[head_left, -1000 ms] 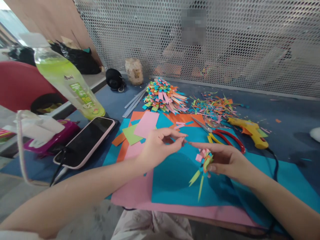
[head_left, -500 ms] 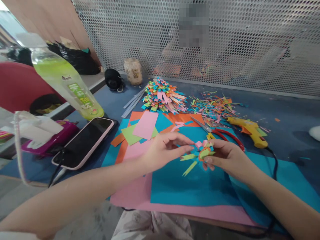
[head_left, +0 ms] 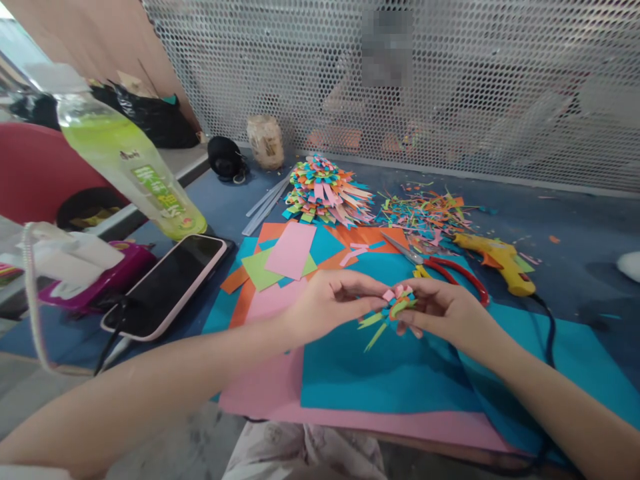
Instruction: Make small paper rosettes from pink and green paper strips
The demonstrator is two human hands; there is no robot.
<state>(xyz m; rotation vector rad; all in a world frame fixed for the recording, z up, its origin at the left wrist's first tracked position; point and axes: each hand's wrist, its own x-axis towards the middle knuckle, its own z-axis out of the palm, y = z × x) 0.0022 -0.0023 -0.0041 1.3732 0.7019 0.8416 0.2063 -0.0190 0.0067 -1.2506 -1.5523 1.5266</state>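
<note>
In the head view, above a large blue sheet (head_left: 385,383) near the front edge of the table (head_left: 585,267), the two hands come close together at one small paper piece (head_left: 401,304). The right hand (head_left: 447,310) grips it from the right, thumb in front and fingers curled behind. The left hand (head_left: 340,305) reaches in from the other side, its thumb and fingertips at the piece's left edge; whether they pinch it or only touch it cannot be told. The piece shows pink, blue, orange and green bits, with two narrow green strips (head_left: 375,331) pointing down and to the left.

The blue sheet lies over a pink sheet (head_left: 260,383). Just beyond the left hand, a small pink card (head_left: 293,250) overlaps a green card (head_left: 259,270). Beyond the right hand lie scissors (head_left: 429,262) with red handles, and farther right a yellow glue gun (head_left: 500,262). A heap of thin paper scraps (head_left: 425,213) spreads behind them, beside a fringed, many-coloured paper cone (head_left: 327,193). Clear sticks (head_left: 267,207) rest to the left of the cone. At the far left, a phone (head_left: 170,287) lies near a bottle (head_left: 130,160) of yellow-green drink, and a perforated metal screen (head_left: 450,113) stands along the back.
</note>
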